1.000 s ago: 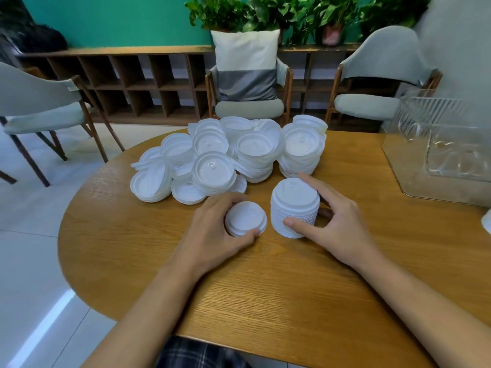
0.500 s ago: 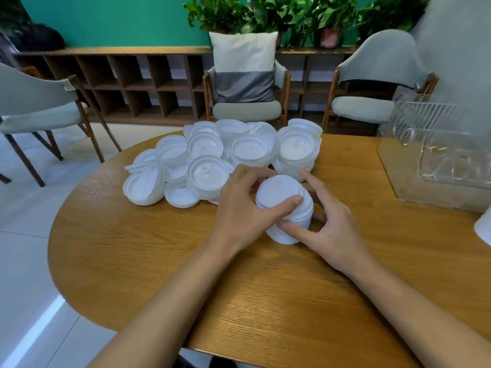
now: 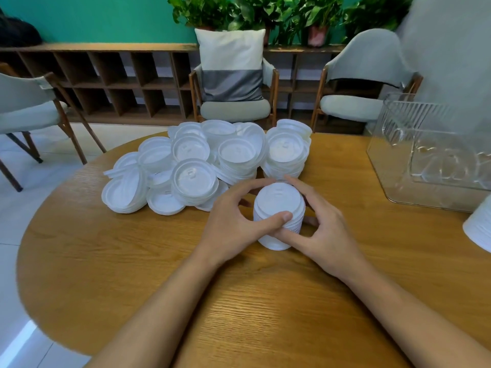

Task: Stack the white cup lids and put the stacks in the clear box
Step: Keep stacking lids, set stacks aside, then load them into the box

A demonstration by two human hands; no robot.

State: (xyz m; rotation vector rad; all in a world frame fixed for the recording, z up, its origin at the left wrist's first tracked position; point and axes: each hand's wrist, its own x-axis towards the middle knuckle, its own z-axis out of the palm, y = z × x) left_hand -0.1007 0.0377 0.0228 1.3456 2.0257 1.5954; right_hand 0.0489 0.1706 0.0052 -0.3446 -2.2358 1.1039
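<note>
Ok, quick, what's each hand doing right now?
Left hand: fingers and thumb curled round the stack of white lids, holding it.
Right hand: holds the same stack from the other side.

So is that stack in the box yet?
No, the stack of lids sits on the table between the left hand and right hand, outside the clear box.

place: I'd say a lounge or café corner
seating: padded chairs (image 3: 235, 109) around a round wood table (image 3: 127, 261)
backdrop: teal wall (image 3: 106, 17), low cubby shelf (image 3: 106, 83), potted plants (image 3: 265, 11) on top
</note>
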